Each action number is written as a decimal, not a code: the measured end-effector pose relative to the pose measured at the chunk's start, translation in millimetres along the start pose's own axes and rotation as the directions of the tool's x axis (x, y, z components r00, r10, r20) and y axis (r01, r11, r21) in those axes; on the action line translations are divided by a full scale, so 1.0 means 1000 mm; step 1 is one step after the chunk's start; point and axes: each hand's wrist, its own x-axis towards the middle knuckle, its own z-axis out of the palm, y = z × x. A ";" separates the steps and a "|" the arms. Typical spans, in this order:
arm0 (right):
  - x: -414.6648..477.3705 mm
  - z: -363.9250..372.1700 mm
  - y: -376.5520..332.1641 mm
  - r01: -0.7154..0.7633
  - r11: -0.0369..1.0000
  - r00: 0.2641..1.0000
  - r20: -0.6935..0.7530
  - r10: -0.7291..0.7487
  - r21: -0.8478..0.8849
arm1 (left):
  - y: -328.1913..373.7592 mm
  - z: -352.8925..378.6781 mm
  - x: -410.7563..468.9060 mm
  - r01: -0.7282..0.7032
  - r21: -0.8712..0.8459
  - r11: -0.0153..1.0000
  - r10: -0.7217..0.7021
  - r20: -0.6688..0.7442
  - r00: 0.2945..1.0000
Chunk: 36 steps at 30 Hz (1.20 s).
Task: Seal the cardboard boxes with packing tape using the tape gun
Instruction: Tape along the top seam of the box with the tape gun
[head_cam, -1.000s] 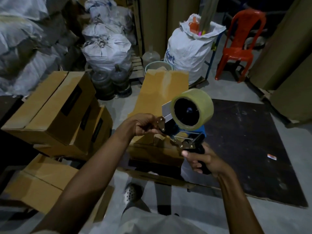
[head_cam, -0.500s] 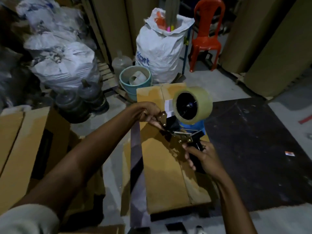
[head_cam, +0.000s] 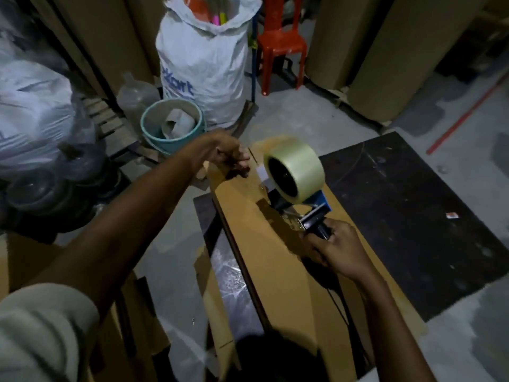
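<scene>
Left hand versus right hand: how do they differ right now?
The left hand reaches to the far end of the cardboard box; the right hand sits nearer, about mid-box. The right hand grips the handle of the tape gun; the left hand has curled fingers, but blur hides whether they pinch tape. Both hands are over the same box.

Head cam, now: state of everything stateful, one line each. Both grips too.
cardboard box: lying flat; sealed or not, cannot tell
tape gun: over the cardboard box, roll loaded
left grip: fingers curled at the cardboard box's far end; what they hold is blurred
right grip: holds the tape gun handle
bucket: upright, holds cardboard cores
sack: upright, top open
chair: upright, unoccupied
</scene>
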 end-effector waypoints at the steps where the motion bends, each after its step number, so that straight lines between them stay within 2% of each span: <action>1: -0.003 -0.002 0.003 -0.010 1.000 1.000 -0.013 0.010 -0.005 | 0.004 -0.010 0.010 -0.005 -0.009 1.000 0.005 0.005 1.000; 5: 0.000 0.004 0.007 -0.040 0.999 0.997 -0.065 0.041 0.017 | 0.026 -0.025 0.039 -0.019 0.093 0.995 0.011 0.086 0.996; 9: 0.021 0.017 -0.006 -0.069 0.996 0.990 -0.118 0.076 0.060 | 0.047 -0.028 0.057 -0.107 0.171 0.979 0.103 0.032 0.994; 14: 0.050 0.032 -0.021 -0.089 0.986 0.989 -0.108 0.104 0.138 | 0.057 -0.043 0.084 -0.099 0.249 0.963 0.096 0.027 0.995; 20: 0.061 0.047 -0.017 -0.113 0.984 0.984 -0.120 0.129 0.135 | 0.042 -0.041 0.108 -0.116 0.306 0.945 0.111 0.035 0.993; 24: 0.063 0.049 -0.023 -0.137 0.986 0.982 -0.116 0.148 0.095 | 0.017 -0.035 0.121 -0.125 0.239 0.963 0.120 0.034 0.992; 25: 0.063 0.049 -0.023 -0.144 0.986 0.982 -0.113 0.153 0.086 | 0.007 -0.032 0.125 -0.125 0.287 0.950 0.130 -0.001 0.991; 26: 0.063 0.050 -0.023 -0.153 0.985 0.981 -0.109 0.162 0.085 | -0.001 -0.029 0.128 -0.122 0.404 0.907 0.162 -0.065 0.985; 28: 0.061 0.051 -0.021 -0.167 0.981 0.978 -0.111 0.177 0.098 | -0.016 -0.025 0.134 -0.066 0.607 0.792 0.257 -0.234 0.938; 30: 0.061 0.052 -0.020 -0.170 0.982 0.977 -0.116 0.179 0.081 | -0.021 -0.022 0.123 -0.089 0.572 0.815 0.358 -0.378 0.853; 31: 0.062 0.051 -0.021 -0.169 0.983 0.978 -0.111 0.176 0.071 | -0.021 -0.019 0.115 -0.175 0.543 0.821 0.441 -0.409 0.799; 34: 0.066 0.050 -0.025 -0.151 0.987 0.982 -0.109 0.155 0.046 | -0.025 0.011 0.088 -0.404 0.519 0.754 0.607 -0.315 0.729; 36: 0.067 0.049 -0.025 -0.142 0.990 0.982 -0.123 0.144 0.025 | -0.040 0.028 0.077 -0.458 0.450 0.767 0.617 -0.317 0.721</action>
